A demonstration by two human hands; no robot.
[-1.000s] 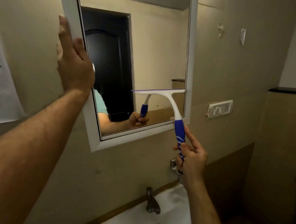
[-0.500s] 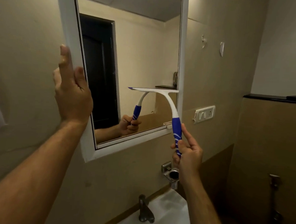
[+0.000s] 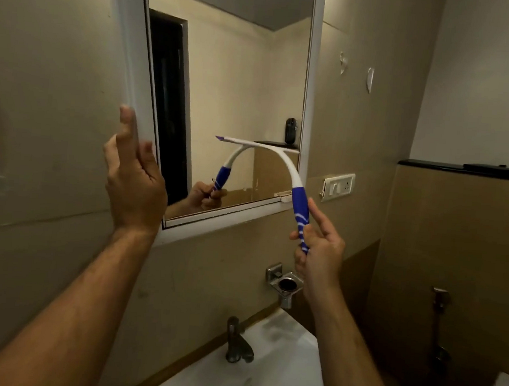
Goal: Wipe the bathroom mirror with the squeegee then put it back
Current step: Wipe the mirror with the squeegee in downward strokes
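Head view: the right hand (image 3: 318, 251) grips the blue handle of the squeegee (image 3: 282, 167), index finger stretched along it. The blade lies flat against the lower right part of the mirror (image 3: 239, 86), close to the white frame (image 3: 312, 76). The left hand (image 3: 133, 178) rests with straight, open fingers on the frame's left edge. Below are a tap (image 3: 236, 342) and sink (image 3: 280, 360)
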